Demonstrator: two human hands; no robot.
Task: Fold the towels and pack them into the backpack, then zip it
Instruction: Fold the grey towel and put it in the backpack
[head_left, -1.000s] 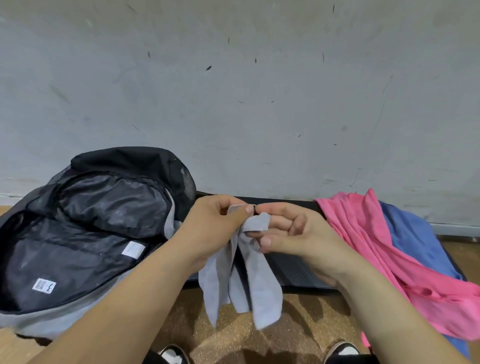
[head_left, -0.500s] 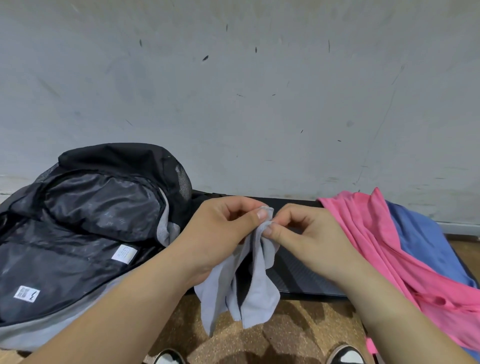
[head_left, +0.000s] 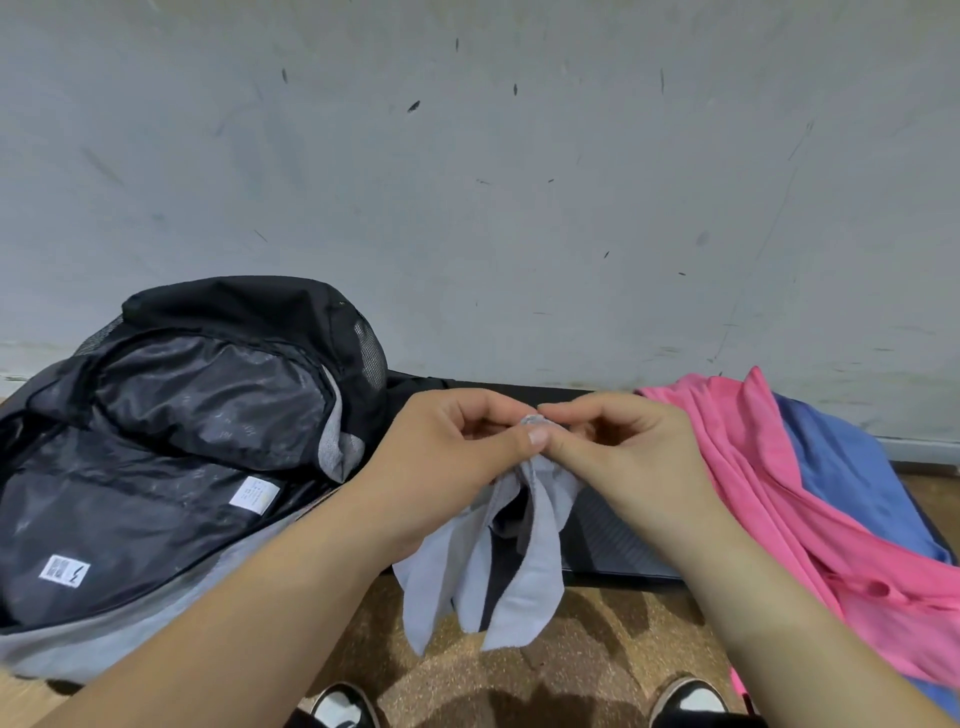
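A big grey wall (head_left: 519, 208) fills the top. The black backpack (head_left: 156, 467) lies open on the left of the bench (head_left: 613, 540), and the edge of the view cuts off its left side. Inside it looks dark and shiny, with two white labels (head_left: 254, 493) too small to read. A pink towel (head_left: 753, 467) lies bunched on the right, over a blue towel (head_left: 841, 478) that is mostly hidden. Both run off the right edge. The left hand (head_left: 441, 467) and right hand (head_left: 634, 457) meet in the middle, above the bench. Their fingers (head_left: 519, 441) pinch the top of a small grey towel (head_left: 530, 587), which hangs down in loose strips. The hands hide its top edge. Two shoes (head_left: 343, 706) peek in at the bottom, partly cut off.
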